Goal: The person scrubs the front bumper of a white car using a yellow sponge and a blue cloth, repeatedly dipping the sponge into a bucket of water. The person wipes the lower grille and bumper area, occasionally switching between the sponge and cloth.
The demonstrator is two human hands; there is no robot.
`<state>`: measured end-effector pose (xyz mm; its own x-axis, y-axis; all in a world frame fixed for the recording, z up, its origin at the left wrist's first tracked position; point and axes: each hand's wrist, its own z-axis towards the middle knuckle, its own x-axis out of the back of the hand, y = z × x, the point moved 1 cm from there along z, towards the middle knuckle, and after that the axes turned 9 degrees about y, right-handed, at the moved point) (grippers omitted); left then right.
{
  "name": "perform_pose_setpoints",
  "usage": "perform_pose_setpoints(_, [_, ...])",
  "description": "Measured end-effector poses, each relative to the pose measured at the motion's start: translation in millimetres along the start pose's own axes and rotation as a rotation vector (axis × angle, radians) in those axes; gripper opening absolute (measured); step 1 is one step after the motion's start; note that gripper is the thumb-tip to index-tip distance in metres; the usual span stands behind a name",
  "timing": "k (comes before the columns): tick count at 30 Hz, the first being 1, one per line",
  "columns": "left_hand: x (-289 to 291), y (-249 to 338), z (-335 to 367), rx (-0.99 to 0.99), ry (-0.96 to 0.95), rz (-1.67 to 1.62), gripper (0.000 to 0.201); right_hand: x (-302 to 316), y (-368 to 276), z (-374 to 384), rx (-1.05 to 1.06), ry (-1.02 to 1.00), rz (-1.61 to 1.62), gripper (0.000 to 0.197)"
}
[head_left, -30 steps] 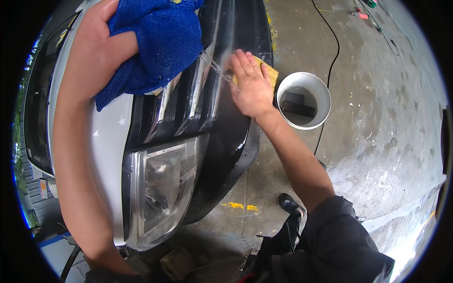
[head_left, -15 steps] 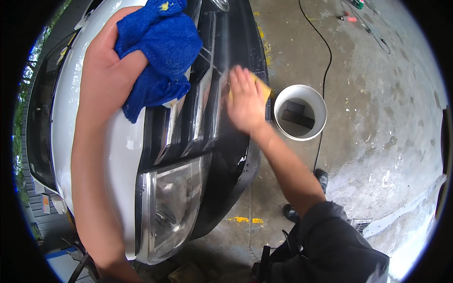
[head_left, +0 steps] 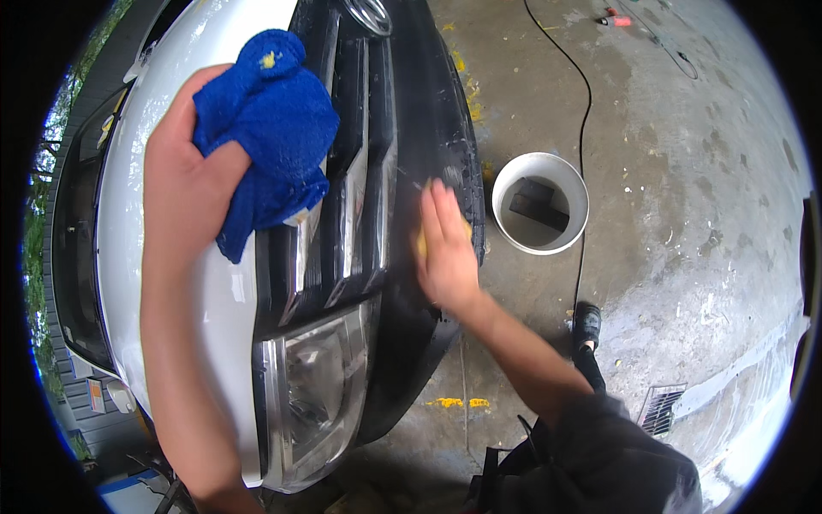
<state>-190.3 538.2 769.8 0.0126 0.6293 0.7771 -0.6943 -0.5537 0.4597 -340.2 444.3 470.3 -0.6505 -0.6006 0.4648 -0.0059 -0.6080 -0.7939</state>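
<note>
My left hand (head_left: pixel 190 163) grips a bunched blue cloth (head_left: pixel 278 116) above the white hood and chrome grille (head_left: pixel 349 197) of a vehicle. A small yellow bit clings to the cloth. Lower and to the right, my right hand (head_left: pixel 448 248) presses a yellow sponge (head_left: pixel 420 243) against the black bumper (head_left: pixel 419 111). The palm covers most of the sponge, and the fingers lie straight together over it. Close to me sits the clear headlight (head_left: pixel 312 385), below the grille.
Right of the bumper, a white bucket (head_left: pixel 586 193) on the concrete floor holds dark blocks. Behind it runs a black cable (head_left: pixel 584 128). A floor drain (head_left: pixel 661 409) lies near my shoe (head_left: pixel 587 324). A red-tipped tool (head_left: pixel 616 21) rests at the far right.
My right hand has slid toward me along the bumper with the sponge. The left hand and cloth have shifted slightly left and nearer. The view has shifted too.
</note>
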Motion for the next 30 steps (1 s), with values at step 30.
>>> perform_pose_setpoints(30, [16.2,-19.5,22.5,0.020,-0.017,0.186,0.067,-4.5,22.0,31.6,-0.415,0.168,0.208,0.083])
